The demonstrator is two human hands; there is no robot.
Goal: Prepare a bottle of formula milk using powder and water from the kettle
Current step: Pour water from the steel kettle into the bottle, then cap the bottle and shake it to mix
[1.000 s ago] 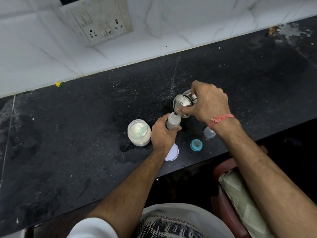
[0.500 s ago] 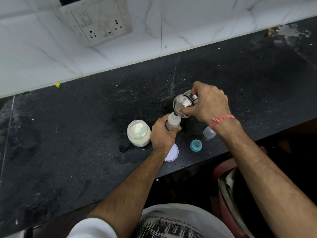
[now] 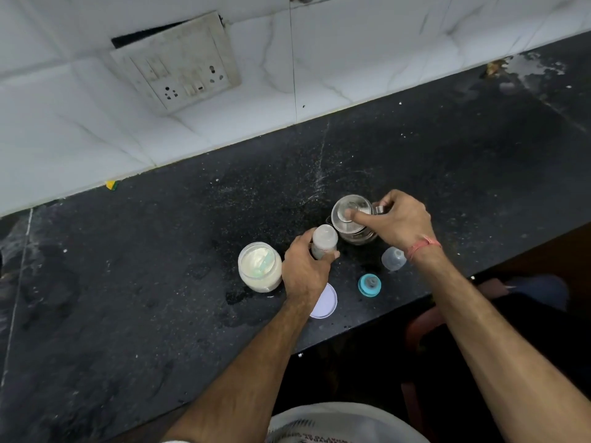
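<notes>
A small clear feeding bottle (image 3: 324,240) stands upright on the black counter (image 3: 160,282), and my left hand (image 3: 303,266) grips it from the left. Just behind it sits a small steel kettle (image 3: 351,219), now level on the counter. My right hand (image 3: 396,219) holds the kettle's handle, with the thumb pressing on the lid. An open jar of white powder (image 3: 259,266) with a pale green scoop inside stands left of the bottle.
A white jar lid (image 3: 324,302) lies near the counter's front edge, beside a teal bottle collar with teat (image 3: 369,285) and a clear bottle cap (image 3: 393,258). A socket plate (image 3: 179,65) is on the tiled wall. A red chair (image 3: 425,321) stands below right.
The kettle was tilted with its spout over the bottle's mouth; now it is level and set back behind the bottle. My left hand has kept its hold on the bottle.
</notes>
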